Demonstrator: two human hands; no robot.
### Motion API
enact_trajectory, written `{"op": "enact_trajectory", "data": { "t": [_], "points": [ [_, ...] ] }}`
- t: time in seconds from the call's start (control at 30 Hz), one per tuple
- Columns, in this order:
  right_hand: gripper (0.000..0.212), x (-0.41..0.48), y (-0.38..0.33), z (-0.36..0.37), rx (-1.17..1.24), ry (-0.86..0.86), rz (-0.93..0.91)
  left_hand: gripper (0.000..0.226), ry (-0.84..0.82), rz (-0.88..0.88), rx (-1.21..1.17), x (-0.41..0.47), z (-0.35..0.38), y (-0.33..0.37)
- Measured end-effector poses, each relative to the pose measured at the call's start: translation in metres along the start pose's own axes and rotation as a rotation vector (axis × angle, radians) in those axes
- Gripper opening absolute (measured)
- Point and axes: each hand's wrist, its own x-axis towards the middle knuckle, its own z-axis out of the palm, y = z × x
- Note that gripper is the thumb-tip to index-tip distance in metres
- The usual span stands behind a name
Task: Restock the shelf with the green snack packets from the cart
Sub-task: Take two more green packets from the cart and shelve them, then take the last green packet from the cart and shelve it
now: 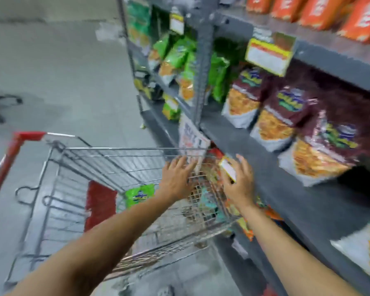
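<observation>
Place: a shop aisle, self-service grocery by every sign.
Shelving: grey metal shelf unit (254, 144) with a perforated upright post (204, 60), tiers stacked one above another.
Stock: maroon snack bags (286, 116) lined up in a row, green snack packets (177, 56) further along, orange packs (320, 11) on the top tier, many of each kind.
Price labels: yellow-and-white shelf tag (269, 55) hanging off the shelf edge, a smaller tag (176, 22) further down the aisle.
Cart: wire shopping cart (107, 159) with a red handle (28, 136), parked right against the shelving.
Floor: plain grey floor (62, 71), an open walkway.
</observation>
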Motion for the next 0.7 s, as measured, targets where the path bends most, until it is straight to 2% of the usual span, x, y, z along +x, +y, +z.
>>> {"op": "enact_trajectory", "data": {
  "t": [0.17,0.33,0.43,0.5,0.6,0.7],
  "points": [
    [0.038,-0.018,-0.055,0.131,0.008,-0.418,-0.076,0.066,-0.172,-0.189,0.156,-0.025,0.046,-0.131],
    [0.048,-0.063,-0.051,0.232,-0.028,-0.742,0.016,0.069,-0.389,-0.133,0.288,-0.043,0.131,-0.209],
    [0.05,-0.078,-0.04,0.274,-0.033,-0.789,0.142,0.069,-0.481,-0.118,0.298,-0.046,0.172,-0.236],
    [0.055,-0.087,-0.032,0.306,-0.038,-0.811,0.293,0.072,-0.551,-0.11,0.299,-0.043,0.203,-0.254],
    [0.073,-0.097,-0.022,0.339,-0.054,-0.929,0.469,0.075,-0.581,-0.141,0.26,-0.041,0.23,-0.271],
    [0.085,-0.106,-0.012,0.369,-0.093,-1.076,0.608,0.068,-0.543,-0.167,0.213,-0.036,0.25,-0.284]
  ]
}}
